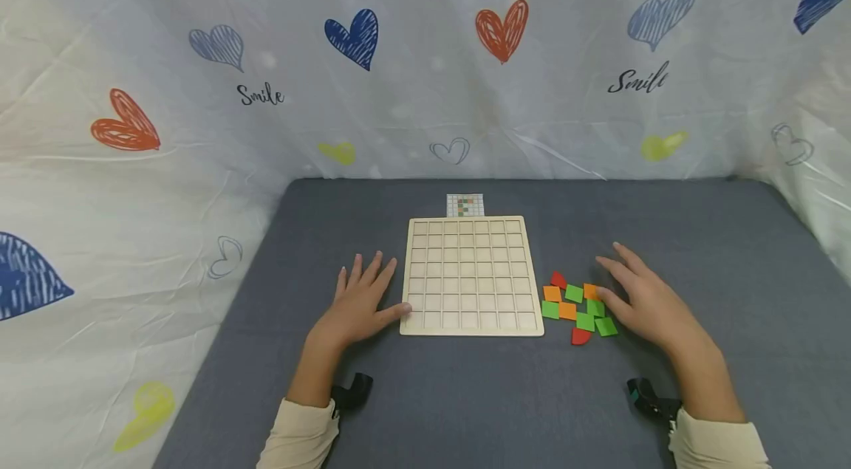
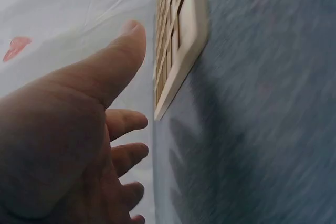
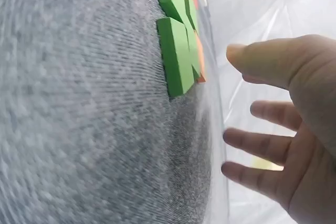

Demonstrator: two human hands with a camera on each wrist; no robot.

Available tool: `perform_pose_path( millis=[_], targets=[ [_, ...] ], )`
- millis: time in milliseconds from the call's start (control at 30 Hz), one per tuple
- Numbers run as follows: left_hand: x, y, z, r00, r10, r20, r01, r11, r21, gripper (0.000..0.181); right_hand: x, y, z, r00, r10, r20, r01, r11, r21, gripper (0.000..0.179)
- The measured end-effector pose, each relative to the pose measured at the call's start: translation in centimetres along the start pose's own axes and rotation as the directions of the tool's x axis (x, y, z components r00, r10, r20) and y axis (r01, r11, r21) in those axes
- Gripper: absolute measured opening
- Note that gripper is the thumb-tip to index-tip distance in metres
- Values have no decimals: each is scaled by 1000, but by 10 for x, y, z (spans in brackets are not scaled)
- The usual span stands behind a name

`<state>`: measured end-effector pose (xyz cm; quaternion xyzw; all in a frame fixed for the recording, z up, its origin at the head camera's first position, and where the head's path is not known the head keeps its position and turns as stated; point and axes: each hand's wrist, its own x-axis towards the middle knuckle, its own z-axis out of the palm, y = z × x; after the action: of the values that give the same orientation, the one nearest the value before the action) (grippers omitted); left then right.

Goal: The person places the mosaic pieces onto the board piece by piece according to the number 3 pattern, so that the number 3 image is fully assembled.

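Note:
A square wooden grid board (image 1: 468, 278) lies on the grey cloth. My left hand (image 1: 359, 306) is at its left side with fingers spread, the thumb overlapping the board's lower left edge in the head view; in the left wrist view the thumb (image 2: 113, 61) points toward the board's corner (image 2: 181, 56). To the right of the board lies a loose group of small tiles: green (image 1: 585, 321), orange (image 1: 552, 293) and red (image 1: 580, 337). Just right of them my right hand (image 1: 648, 303) has its fingers loosely extended, holding nothing, above the cloth beside a green tile (image 3: 175, 59).
A small printed card (image 1: 465, 204) with a coloured grid pattern lies against the board's far edge. Grey cloth (image 1: 479, 402) covers the table. Behind it hangs a white curtain (image 1: 412, 107) printed with hearts and "Smile".

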<state>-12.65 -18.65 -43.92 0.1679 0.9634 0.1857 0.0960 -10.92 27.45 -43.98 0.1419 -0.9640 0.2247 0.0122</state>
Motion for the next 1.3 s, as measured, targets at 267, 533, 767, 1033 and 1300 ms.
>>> perform_pose_path(
  millis=[267,533,767,1033,1300],
  targets=[
    [4,15,12,996,88,31,-87,996,-19,87,1,-2,4,998,-46,-35,44,998,-52,37],
    [6,23,21,992,117,44,-118,993,7,89,4,-2,5,995,-93,-38,92,995,-33,24],
    [7,28,23,990,129,53,-129,992,1,89,5,-3,7,986,-151,-65,150,988,-21,15],
    [10,25,36,990,101,102,-101,995,-6,92,5,-6,10,983,-158,-99,154,987,-48,12],
    [10,26,38,990,71,123,-75,997,26,105,6,-9,11,989,-115,-92,109,992,-69,9]
  ],
)
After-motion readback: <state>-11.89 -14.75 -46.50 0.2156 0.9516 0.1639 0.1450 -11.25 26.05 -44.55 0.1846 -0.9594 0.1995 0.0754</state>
